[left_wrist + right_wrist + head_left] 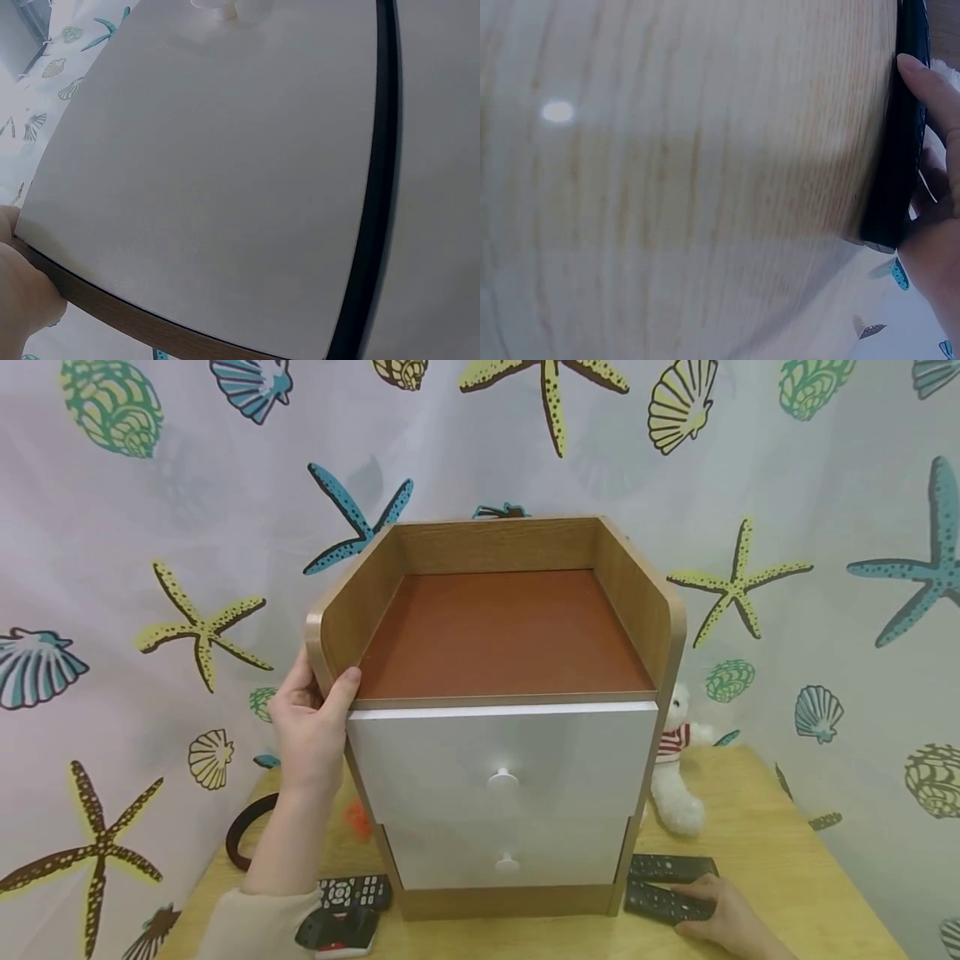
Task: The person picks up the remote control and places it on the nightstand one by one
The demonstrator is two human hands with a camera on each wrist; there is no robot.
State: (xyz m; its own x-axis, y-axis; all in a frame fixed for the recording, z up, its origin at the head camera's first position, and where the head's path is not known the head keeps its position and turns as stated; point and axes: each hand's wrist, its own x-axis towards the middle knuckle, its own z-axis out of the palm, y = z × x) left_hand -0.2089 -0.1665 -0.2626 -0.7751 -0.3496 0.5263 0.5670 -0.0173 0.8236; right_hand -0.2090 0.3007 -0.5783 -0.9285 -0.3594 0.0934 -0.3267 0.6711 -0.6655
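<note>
A small wooden cabinet (pixel 510 635) with a brown top and raised side panels stands upright in the head view. Its two white drawers, an upper drawer (pixel 442 768) and a lower drawer (pixel 442 860), each carry a round knob. My left hand (pixel 306 739) grips the front edge of the left side panel, thumb in front. In the left wrist view that hand appears at the lower left beside the white drawer front (pixel 217 165). To the cabinet's right, my right hand (pixel 716 914) holds a black remote control (pixel 660 902), thumb along its edge in the right wrist view. Just behind lies another black remote (pixel 671 866).
Left of the cabinet lie a black remote (pixel 372 893), a black-and-white object (pixel 348 930), a dark ring (pixel 237 835) and something orange (pixel 358 817). A white plush toy (pixel 678 797) sits behind at right on the wooden table (pixel 802 877). A patterned curtain (pixel 750 485) surrounds the table.
</note>
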